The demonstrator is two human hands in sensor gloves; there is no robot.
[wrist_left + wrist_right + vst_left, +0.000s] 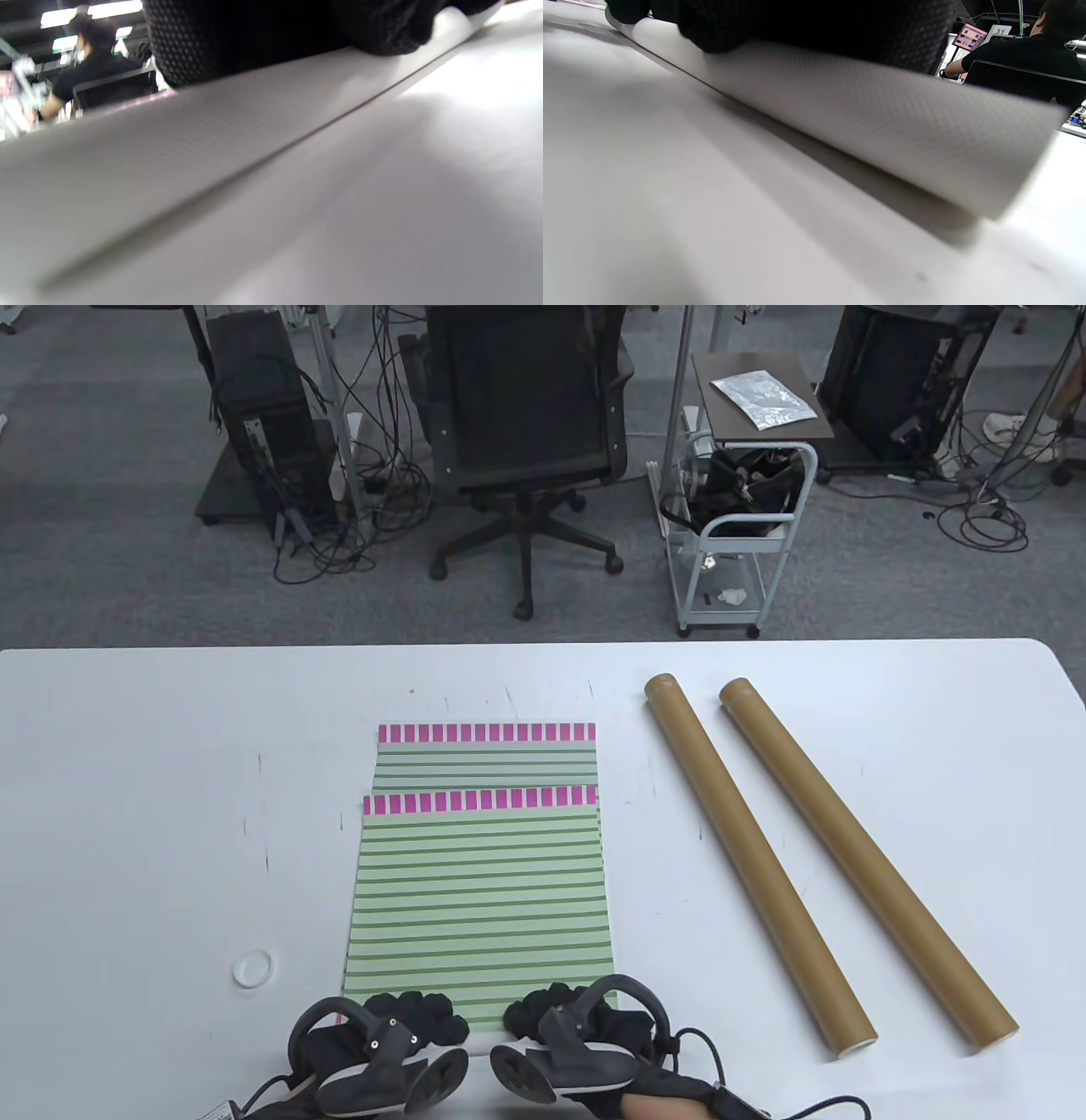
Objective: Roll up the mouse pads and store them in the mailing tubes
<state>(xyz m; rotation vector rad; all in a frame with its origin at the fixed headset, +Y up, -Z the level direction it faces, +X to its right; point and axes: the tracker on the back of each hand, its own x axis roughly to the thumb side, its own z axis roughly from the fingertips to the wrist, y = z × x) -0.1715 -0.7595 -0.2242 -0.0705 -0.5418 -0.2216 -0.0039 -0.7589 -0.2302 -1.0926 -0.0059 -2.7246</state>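
Note:
Two green-striped mouse pads with pink top bands lie stacked on the white table; the top pad (pixel 479 899) covers most of the lower pad (pixel 485 759). The top pad's near edge is curled up, showing its white underside (pixel 882 127) (pixel 169 140). My left hand (pixel 407 1022) and right hand (pixel 564 1014) sit side by side on that near edge, fingers curled over the rolled lip. Two brown mailing tubes lie diagonally to the right: the nearer tube (pixel 755 861) and the farther tube (pixel 865 865), both untouched.
A white ring-shaped cap (pixel 254 968) lies on the table left of the pads. Beyond the table's far edge stand an office chair (pixel 526 432) and a small cart (pixel 738 517). A person sits in the background of both wrist views.

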